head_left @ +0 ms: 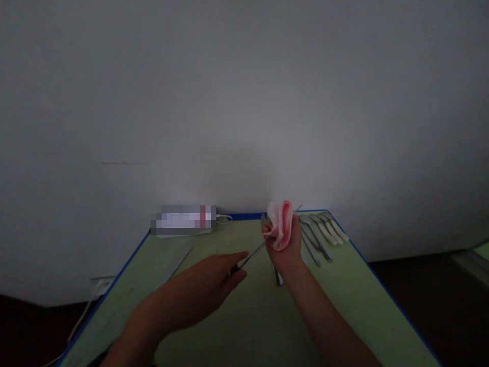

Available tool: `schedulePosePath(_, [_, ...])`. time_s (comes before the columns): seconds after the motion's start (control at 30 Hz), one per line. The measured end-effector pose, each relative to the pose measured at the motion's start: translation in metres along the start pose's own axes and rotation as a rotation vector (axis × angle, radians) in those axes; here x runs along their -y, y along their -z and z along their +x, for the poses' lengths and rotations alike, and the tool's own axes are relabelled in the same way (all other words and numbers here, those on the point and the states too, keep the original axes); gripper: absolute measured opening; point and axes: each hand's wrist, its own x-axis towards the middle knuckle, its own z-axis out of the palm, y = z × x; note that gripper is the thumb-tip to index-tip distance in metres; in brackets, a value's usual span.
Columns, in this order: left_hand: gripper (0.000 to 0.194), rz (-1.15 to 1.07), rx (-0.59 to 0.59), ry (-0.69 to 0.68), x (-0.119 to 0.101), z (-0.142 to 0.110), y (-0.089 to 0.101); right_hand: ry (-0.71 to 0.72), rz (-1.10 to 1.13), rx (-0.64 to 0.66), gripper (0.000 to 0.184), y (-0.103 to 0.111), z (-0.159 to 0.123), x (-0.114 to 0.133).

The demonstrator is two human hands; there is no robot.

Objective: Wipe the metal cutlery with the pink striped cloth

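Observation:
My left hand [216, 278] pinches one end of a thin metal utensil [253, 254] between thumb and fingers. The utensil slants up to the right and runs into a folded pink-and-white cloth [283, 227]. Closed around that cloth is my right hand [284, 255], above the far half of the table. Its far end is covered by cloth and hand, so its kind cannot be told. Below my right hand lies more metal cutlery [277, 276], partly hidden by the hand.
Several spoons and other cutlery [319, 232] lie in a row at the right of the green table [237, 326]. A long flat metal piece [179, 264] lies at left, partly behind my left arm. A blurred-out box [183, 221] with a white cable stands at the back left, against the wall [244, 102].

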Motion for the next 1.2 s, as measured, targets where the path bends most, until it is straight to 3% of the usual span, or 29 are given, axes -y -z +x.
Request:
schedulePosePath(0.13, [0.04,-0.034,0.091,-0.009,-0.005,0.002,-0.001,0.005,0.019,0.056,0.027,-0.001,-0.003,0.003])
schedulePosePath(0.27, [0.033,0.013,0.133,-0.014,-0.004,0.003,-0.002,0.042,-0.024,0.033,0.027,-0.003,-0.002,0.008])
schedulePosePath(0.53, [0.028,0.092,0.248,0.021,-0.008,-0.001,-0.002,0.331,-0.088,-0.087,0.027,0.0,0.006,0.047])
schedulePosePath(0.8, [0.027,0.072,0.25,0.069,-0.008,0.003,-0.005,0.356,-0.206,-0.22,0.033,0.002,0.0,0.015])
schedulePosePath(1.0, [0.029,0.037,0.241,0.064,-0.012,0.007,-0.009,0.331,-0.338,-0.16,0.042,0.014,0.0,-0.009])
schedulePosePath(1.1, [0.032,0.012,0.221,0.052,-0.015,0.007,-0.009,0.276,-0.302,-0.134,0.035,0.014,0.002,-0.007])
schedulePosePath(1.2, [0.035,-0.033,0.263,0.055,-0.013,0.003,-0.004,0.245,-0.198,-0.096,0.025,0.01,0.004,0.013])
